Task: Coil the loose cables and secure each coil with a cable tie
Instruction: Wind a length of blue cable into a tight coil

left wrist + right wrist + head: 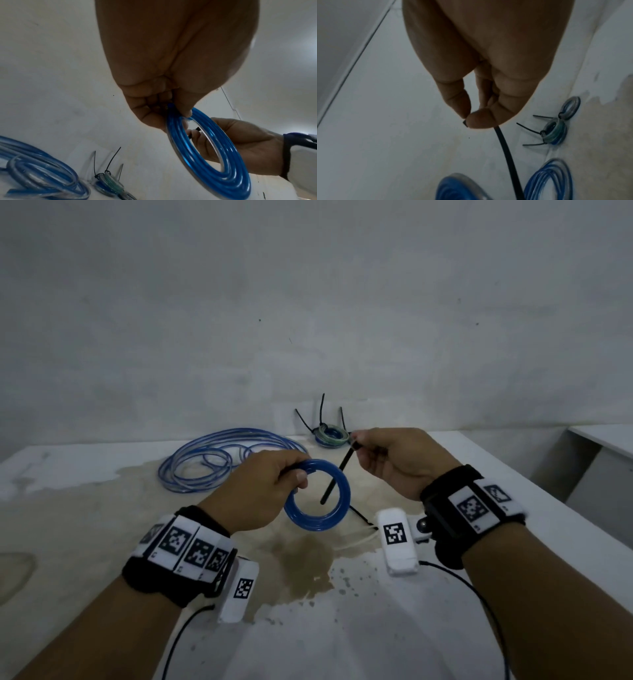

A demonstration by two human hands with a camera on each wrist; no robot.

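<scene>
Threading a black cable tie (337, 477) toward the blue cable coil (318, 495) held above the stained tabletop (85, 508).

Left hand (260, 484) clenched the coil's top rim; right hand (394, 463) pinched the tie's head end, its stiff tail already poking through the ring. The glossy, springy tubing could unwind if that grip slackened before the tie locked. Loose blue cable (219, 460) and tied coils (330, 435) lay behind.
</scene>
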